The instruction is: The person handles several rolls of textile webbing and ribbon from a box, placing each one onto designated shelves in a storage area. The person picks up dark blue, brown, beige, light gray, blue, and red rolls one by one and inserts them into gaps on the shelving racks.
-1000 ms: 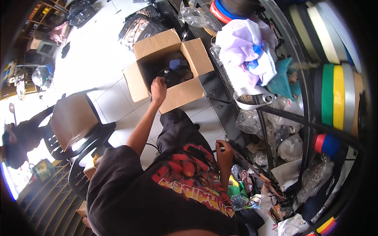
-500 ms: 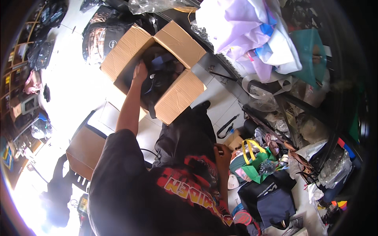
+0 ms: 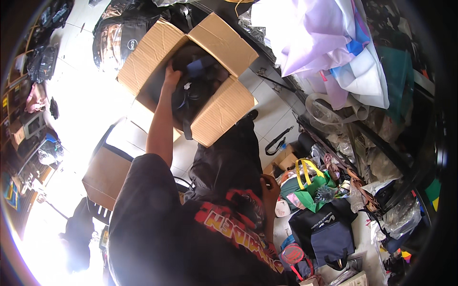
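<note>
By the hip, the right hand [image 3: 270, 187] hangs half-curled, its finger gap unclear; beyond, forearm outstretched, the left hand [image 3: 172, 77] dips into an open cardboard box [image 3: 225, 112] beside dark items [image 3: 192, 97], finger grip impossible to tell

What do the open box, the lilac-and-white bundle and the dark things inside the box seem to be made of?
Open box: corrugated cardboard, matte brown; faint ridges show on its flaps.
Lilac-and-white bundle: probably thin fabric, slightly glossy, given its soft folds, though plastic sheeting is possible.
Dark things: perhaps fabric, but shadow hides their finish.
</note>
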{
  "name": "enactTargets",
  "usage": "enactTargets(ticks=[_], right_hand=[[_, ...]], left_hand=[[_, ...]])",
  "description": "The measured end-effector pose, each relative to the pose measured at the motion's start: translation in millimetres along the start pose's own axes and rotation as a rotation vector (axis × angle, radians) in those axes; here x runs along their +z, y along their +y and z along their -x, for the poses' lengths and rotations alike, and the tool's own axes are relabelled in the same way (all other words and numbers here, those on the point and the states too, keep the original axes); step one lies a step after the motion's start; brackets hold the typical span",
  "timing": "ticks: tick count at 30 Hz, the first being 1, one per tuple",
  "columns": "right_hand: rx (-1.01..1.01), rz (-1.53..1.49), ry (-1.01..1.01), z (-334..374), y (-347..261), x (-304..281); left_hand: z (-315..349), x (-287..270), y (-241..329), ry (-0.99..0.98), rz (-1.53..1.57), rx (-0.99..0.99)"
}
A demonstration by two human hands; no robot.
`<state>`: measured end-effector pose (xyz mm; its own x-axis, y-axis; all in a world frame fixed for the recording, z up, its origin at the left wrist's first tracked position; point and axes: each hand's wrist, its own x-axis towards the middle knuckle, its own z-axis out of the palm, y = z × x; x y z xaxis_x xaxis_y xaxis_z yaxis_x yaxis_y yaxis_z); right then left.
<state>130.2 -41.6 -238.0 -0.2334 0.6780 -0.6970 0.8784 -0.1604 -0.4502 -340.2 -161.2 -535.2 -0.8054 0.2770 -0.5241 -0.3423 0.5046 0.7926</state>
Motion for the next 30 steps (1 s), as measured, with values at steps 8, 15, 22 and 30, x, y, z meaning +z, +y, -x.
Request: enactTargets(ticks=[8, 15, 22, 30], right_hand=[[0.029, 0.005, 0.011, 0.0, -2.6, 1.8], [0.028, -0.016, 0.017, 1.9, -1.2, 8.5], [-0.012, -0.008, 0.025, 5.3, -4.8, 10.8], [-0.024, -0.011, 0.034, 6.7, -7.3, 13.4]], left_hand=[[5.2, 29.2, 27.2, 0.221, 0.307, -0.186], [4.7, 21.6, 26.6, 0.071, 0.445, -0.150], [5.0, 18.2, 16.9, 0.058, 0.281, -0.129], [63.3, 15.3, 78.2, 0.178, -0.205, 0.295]])
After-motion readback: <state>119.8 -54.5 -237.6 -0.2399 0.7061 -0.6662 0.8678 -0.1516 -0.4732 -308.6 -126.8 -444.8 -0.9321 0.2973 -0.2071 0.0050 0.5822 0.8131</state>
